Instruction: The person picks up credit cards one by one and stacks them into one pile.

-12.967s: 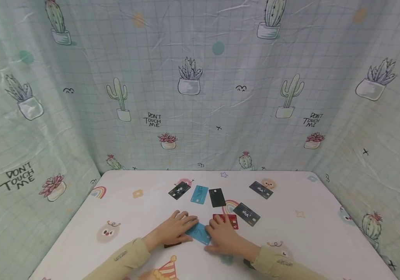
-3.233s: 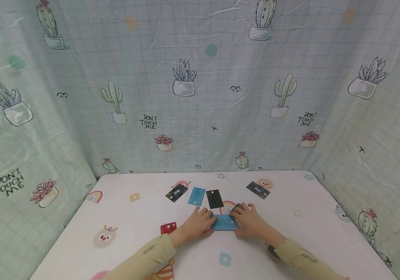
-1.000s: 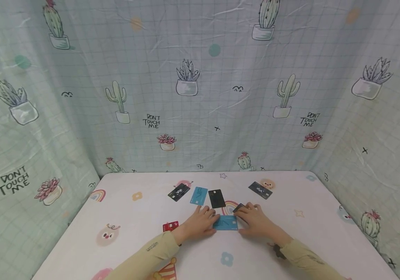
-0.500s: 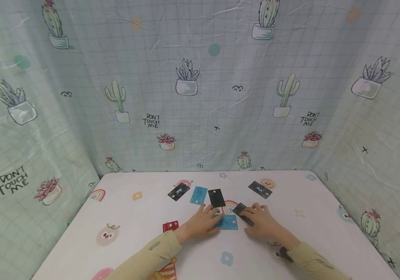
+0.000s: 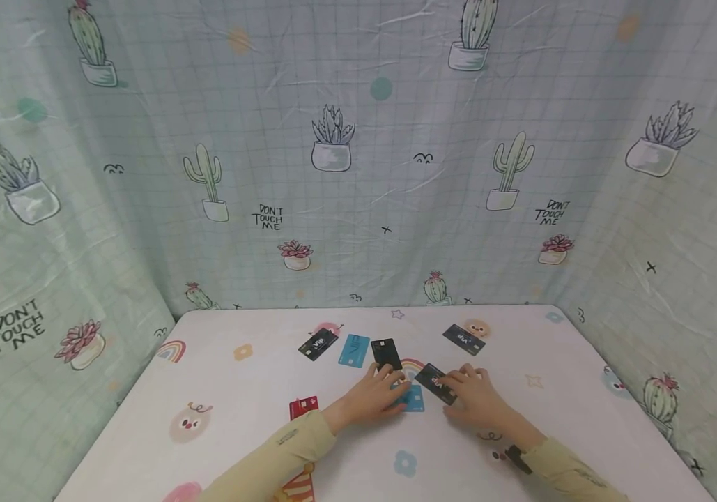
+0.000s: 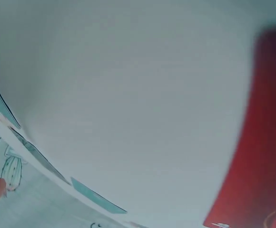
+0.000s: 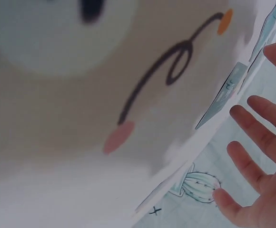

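Both your forearms, in khaki sleeves, slant inward from the bottom of the head view. Your left hand is palm down, fingers loosely bent. Your right hand, near it, is palm down too; its wrist view shows all 5 digits spread with gaps between.

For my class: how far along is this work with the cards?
Seemingly done: the far blue card lies flat, untouched. In hand: the left hand partly covers the near blue card; the right hand overlaps a dark Vip card. Perhaps remaining: tidying, since the red card lies apart and angles differ.
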### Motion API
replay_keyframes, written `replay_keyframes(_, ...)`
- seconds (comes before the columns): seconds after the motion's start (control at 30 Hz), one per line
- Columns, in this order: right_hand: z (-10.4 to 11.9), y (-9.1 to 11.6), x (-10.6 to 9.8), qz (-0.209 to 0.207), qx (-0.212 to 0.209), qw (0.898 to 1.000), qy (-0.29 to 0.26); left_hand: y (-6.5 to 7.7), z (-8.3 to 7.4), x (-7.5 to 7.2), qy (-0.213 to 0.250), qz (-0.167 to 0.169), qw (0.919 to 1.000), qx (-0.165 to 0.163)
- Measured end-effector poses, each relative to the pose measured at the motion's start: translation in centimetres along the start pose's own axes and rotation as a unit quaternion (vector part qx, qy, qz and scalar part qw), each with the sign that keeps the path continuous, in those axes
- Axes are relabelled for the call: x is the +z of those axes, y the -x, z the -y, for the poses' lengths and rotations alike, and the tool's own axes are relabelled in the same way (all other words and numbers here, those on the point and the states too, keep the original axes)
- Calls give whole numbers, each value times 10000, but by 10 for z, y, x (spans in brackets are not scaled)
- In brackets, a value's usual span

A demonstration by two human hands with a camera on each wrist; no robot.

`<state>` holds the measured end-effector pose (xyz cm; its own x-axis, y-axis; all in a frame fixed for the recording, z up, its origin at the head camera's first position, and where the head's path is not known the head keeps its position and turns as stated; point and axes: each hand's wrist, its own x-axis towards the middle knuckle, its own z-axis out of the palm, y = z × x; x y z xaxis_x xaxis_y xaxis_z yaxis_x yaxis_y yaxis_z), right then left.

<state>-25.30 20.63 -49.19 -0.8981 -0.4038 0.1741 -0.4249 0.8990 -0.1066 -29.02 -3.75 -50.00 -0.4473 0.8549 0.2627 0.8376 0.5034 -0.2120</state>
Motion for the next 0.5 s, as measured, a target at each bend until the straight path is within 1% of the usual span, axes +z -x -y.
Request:
replay_keyframes(0.23,-3,2,1,-112,96,9998,126,-14,-4,2,-52,-50,9999,94)
replay_keyframes(0.4,0,4,-3,-107,336,9992,200,-25,-8,2,36,-21,10000,72)
replay_keyframes(0.5,2,4,-5,-76,504,9985,219,-31,-10,3,4,-68,10000,19)
